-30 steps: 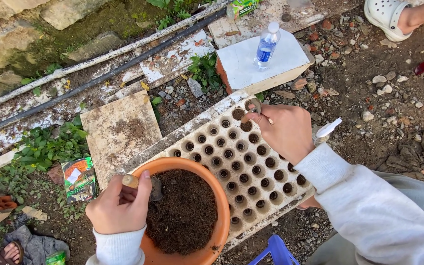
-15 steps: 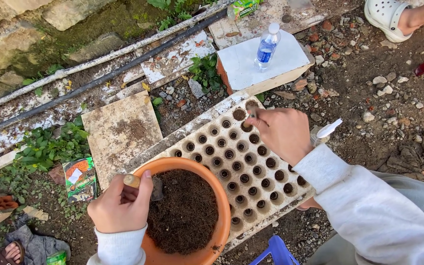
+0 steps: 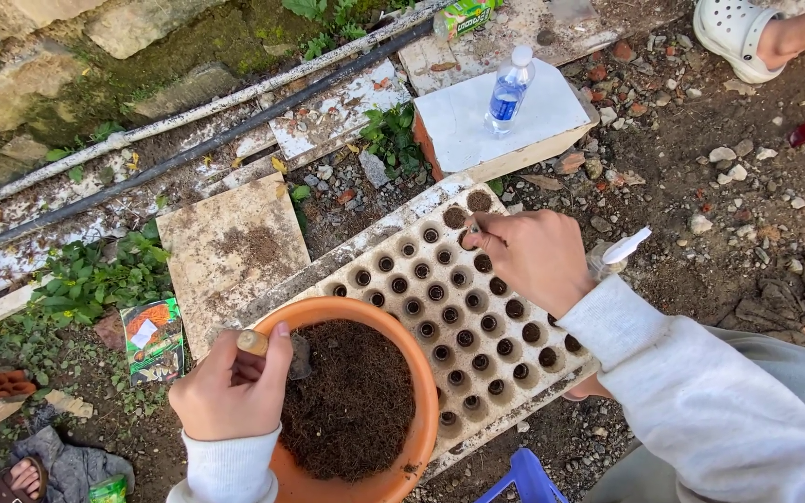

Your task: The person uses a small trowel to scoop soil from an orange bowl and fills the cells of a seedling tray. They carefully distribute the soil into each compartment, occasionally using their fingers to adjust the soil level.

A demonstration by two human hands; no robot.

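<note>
Clearly, one seed tray (image 3: 458, 317) is seen, its long axis running from lower right to upper left, beside one soil-filled orange pot (image 3: 421, 373). Fingertips of the right hand (image 3: 528, 256) are pinched together over a far cell; anything pinched is hidden. A wooden-handled tool (image 3: 255, 343), blade obscured, is gripped by the left hand (image 3: 230, 391).

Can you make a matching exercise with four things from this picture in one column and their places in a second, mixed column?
Things:
1. bottle
2. pot
3. seed packet
4. right hand

Places:
A. on the ground beside the tile
B. over the far end of the tray
C. upright on the white block
D. on the near end of the tray, full of soil

Pairs: 1-C, 2-D, 3-A, 4-B
</note>
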